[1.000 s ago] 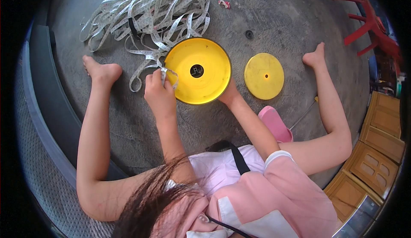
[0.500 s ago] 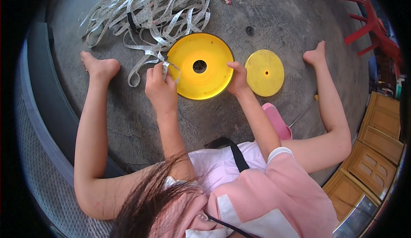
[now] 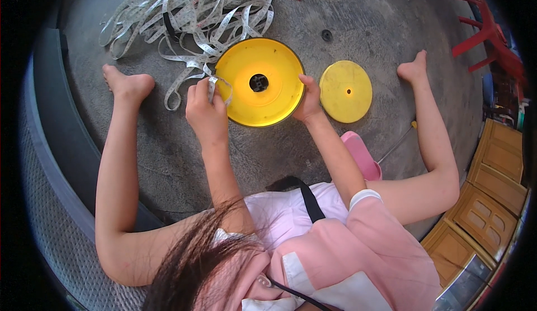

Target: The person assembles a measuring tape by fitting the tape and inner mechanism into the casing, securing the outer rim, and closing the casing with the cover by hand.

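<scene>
A round yellow reel dish (image 3: 260,105) with a dark rim is held up between my hands. Its centre hole shows a black ribbed piece (image 3: 258,83). My right hand (image 3: 311,99) grips the dish's right rim, thumb on the front; the other fingers are partly hidden behind. At the left rim, my left hand (image 3: 207,115) is closed on a white measuring tape (image 3: 214,84), pinched near a small loop that lies over the dish. From there the tape runs to a large tangled heap (image 3: 193,17) on the floor beyond.
A flat yellow disc (image 3: 345,91) with a small hole lies right of the dish. A small black ring (image 3: 326,35), a pink slipper (image 3: 362,157) and a thin rod (image 3: 397,143) are on the concrete floor. A red plastic chair (image 3: 484,36) and wooden cabinet (image 3: 489,199) stand at right.
The yellow dish and both hands have shifted slightly up and left in view. The black piece now shows more clearly through the centre hole. Both hands keep their hold.
</scene>
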Demonstrator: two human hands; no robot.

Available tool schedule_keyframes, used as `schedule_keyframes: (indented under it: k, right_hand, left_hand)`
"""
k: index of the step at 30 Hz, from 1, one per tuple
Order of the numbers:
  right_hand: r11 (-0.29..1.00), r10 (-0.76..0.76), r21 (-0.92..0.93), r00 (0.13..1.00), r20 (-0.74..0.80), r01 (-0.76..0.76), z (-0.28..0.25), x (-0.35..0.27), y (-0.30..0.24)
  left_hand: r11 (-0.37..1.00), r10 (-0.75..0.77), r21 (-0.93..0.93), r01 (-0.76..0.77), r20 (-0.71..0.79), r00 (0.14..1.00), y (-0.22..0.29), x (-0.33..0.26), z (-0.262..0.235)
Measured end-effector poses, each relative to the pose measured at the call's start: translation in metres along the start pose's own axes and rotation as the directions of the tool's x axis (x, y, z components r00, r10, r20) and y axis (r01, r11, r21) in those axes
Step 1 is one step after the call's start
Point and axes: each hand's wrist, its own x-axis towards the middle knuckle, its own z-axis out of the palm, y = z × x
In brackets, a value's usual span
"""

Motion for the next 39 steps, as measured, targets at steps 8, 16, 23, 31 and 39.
schedule_keyframes:
  k: [8,16,23,31,39]
  right_hand:
    - [0.996,0.011,-0.084,0.985,-0.174,-0.026,0.008,0.0,0.004]
    - [0.969,0.025,-0.219,0.924,-0.383,-0.117,-0.01,0.007,-0.018]
    - [0.752,0.0,-0.564,0.856,-0.518,-0.341,0.002,0.007,-0.03]
    - [0.57,-0.199,-0.807,0.927,-0.317,-0.154,-0.016,0.013,-0.027]
    - [-0.489,-0.468,-0.868,0.814,0.344,0.086,0.003,0.006,-0.024]
  left_hand:
    - [0.998,-0.061,0.025,0.06,0.034,0.998,-0.01,-0.007,0.009]
    - [0.999,-0.027,-0.02,0.028,0.075,0.997,-0.026,-0.013,0.054]
    - [0.998,-0.05,-0.029,0.052,0.056,0.997,-0.032,-0.019,0.065]
    - [0.994,-0.107,0.02,0.106,0.08,0.991,-0.023,-0.019,0.066]
    - [0.991,-0.118,0.069,0.113,0.078,0.99,-0.026,-0.018,0.065]
